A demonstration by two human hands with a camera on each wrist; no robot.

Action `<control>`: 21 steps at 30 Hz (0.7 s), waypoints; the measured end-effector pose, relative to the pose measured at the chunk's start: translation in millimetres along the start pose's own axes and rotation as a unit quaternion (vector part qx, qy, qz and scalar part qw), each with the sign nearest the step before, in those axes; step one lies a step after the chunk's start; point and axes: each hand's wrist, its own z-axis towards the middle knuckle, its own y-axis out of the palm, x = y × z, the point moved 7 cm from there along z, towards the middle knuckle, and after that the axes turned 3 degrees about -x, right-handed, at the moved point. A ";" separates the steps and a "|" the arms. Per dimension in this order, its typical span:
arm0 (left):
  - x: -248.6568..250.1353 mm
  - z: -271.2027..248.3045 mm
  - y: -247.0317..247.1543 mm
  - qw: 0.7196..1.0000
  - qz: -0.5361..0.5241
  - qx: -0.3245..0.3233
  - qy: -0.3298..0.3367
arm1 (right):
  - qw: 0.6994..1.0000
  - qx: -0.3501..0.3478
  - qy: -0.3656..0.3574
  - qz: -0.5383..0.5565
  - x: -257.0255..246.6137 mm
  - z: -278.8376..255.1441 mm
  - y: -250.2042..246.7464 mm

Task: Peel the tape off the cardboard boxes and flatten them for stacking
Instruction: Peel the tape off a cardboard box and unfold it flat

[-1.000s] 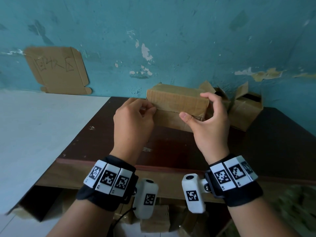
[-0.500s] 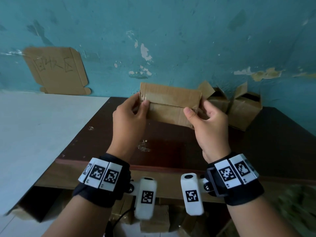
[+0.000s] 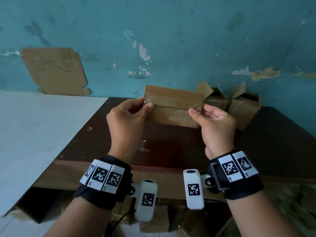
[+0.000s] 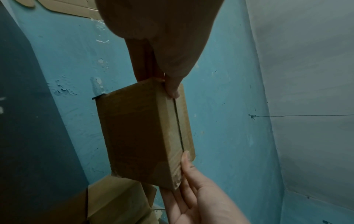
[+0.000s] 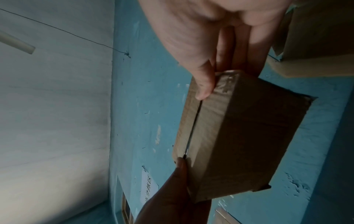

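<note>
I hold a small closed cardboard box (image 3: 172, 105) up above the dark table (image 3: 171, 147), its flap seam facing me under clear tape (image 3: 147, 100). My left hand (image 3: 135, 110) grips the box's left end, thumb on the taped seam. My right hand (image 3: 206, 115) grips the right end, thumb tip on the seam. The left wrist view shows the box (image 4: 138, 136) from its end, with my left thumb (image 4: 173, 89) at the near end of the seam and the right hand (image 4: 195, 189) at the far end. The right wrist view shows the box (image 5: 239, 136) with the right thumb (image 5: 204, 84) on wrinkled tape.
Two opened cardboard boxes (image 3: 242, 106) stand at the back right of the table against the teal wall. A flat cardboard piece with writing (image 3: 54, 71) hangs on the wall at left. A white surface (image 3: 42, 127) adjoins the table's left side. More cardboard lies below the table's front edge.
The box has been lifted off the table and turned so its taped seam faces me. Both hands shifted to the box's ends, thumbs now on the seam.
</note>
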 end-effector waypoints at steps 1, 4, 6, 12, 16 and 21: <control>-0.2 0.8 0.0 1.000 -0.001 -0.004 0.000 | 1.000 0.005 -0.007 -0.004 -2.5 1.0 -1.5; -0.1 2.4 0.4 1.000 0.003 -0.012 0.008 | 0.999 -0.038 -0.006 -0.011 -8.0 2.6 2.2; 0.8 1.9 1.1 1.000 0.005 -0.014 0.016 | 0.996 -0.079 0.003 -0.035 -7.2 2.6 7.0; 0.5 3.2 -2.1 1.000 0.000 -0.007 0.020 | 0.997 -0.064 0.000 -0.032 -0.6 -4.0 10.7; -1.8 3.5 -4.0 1.000 -0.004 -0.001 0.014 | 0.999 -0.033 -0.014 -0.017 -0.1 -5.9 12.1; -6.9 4.7 -3.3 1.000 -0.002 -0.016 -0.002 | 0.997 0.004 -0.064 -0.038 -9.7 -9.3 8.4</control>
